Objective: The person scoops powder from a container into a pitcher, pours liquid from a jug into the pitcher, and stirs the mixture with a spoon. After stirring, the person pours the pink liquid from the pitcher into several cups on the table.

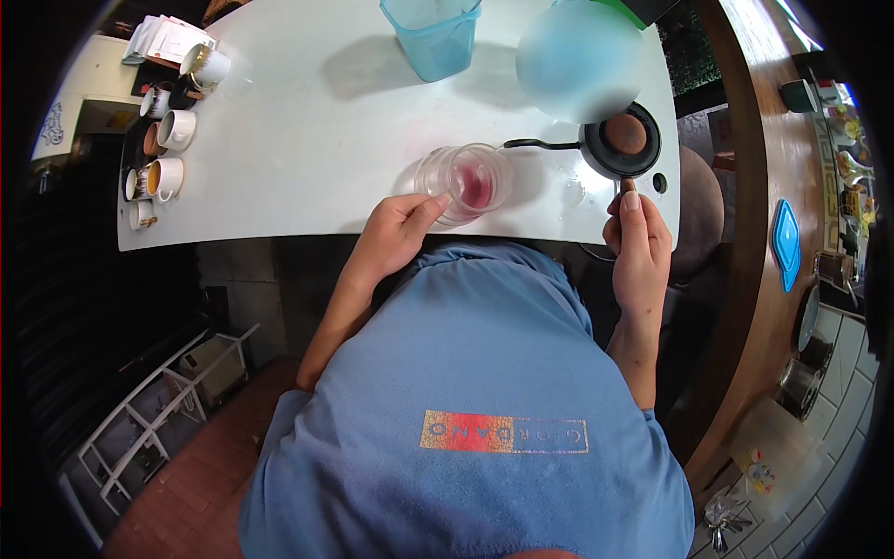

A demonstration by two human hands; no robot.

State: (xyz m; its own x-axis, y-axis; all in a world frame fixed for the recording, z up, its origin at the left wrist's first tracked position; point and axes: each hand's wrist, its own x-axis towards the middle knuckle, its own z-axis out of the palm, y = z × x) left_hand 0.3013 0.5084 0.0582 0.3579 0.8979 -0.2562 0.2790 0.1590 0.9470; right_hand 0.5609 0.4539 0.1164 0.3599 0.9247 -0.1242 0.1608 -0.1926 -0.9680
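Observation:
A clear glass (470, 182) with a little pink liquid in it stands on the white table (307, 158) near its front edge. My left hand (396, 233) grips its near side, thumb against the wall. To the right sits a small black kettle (622, 140) with a brown top, and its thin spout (540, 144) points left toward the glass rim. Just below the kettle body, my right hand (638, 242) is closed around the kettle's handle, thumb on top. My blue shirt fills the lower frame.
A blue translucent plastic container (433, 37) stands at the table's far side, with a blurred blue shape (577, 56) beside it. Several cups (172, 130) on a dark tray line the left end. A wooden counter (773, 158) with a blue lid (785, 242) runs along the right.

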